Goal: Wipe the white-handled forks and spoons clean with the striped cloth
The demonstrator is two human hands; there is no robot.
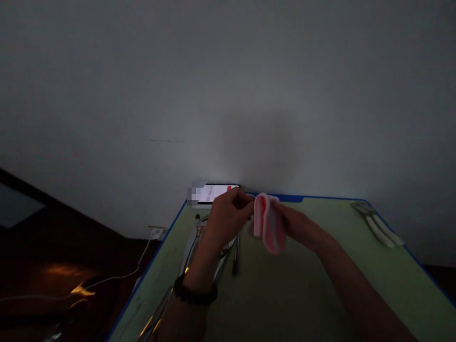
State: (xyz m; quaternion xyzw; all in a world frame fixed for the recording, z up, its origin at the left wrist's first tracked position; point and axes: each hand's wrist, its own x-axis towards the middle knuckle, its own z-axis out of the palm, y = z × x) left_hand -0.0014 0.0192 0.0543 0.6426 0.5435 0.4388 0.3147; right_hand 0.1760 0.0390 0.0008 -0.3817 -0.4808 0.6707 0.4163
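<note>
A folded pink cloth (pixel 273 232) hangs in a loop above the table, in front of my chest. My right hand (pixel 299 225) is closed on its right side, fingers partly hidden behind the fabric. At the cloth's left edge, my left hand (pixel 230 213) pinches thumb and finger together; what lies between them is too small and dim to make out. A dark band (pixel 195 292) circles my left wrist. Beneath that forearm lie several slim metal tools (pixel 190 247), partly covered. Close by is a thin tool with a dark end (pixel 235 266).
A phone (pixel 217 193) with a lit screen sits at the table's back edge by the wall. White-handled tools (pixel 379 228) lie at the right side of the green, blue-edged table (pixel 320 223). To the left, a white cable (pixel 121 275) runs from a wall socket (pixel 157 233).
</note>
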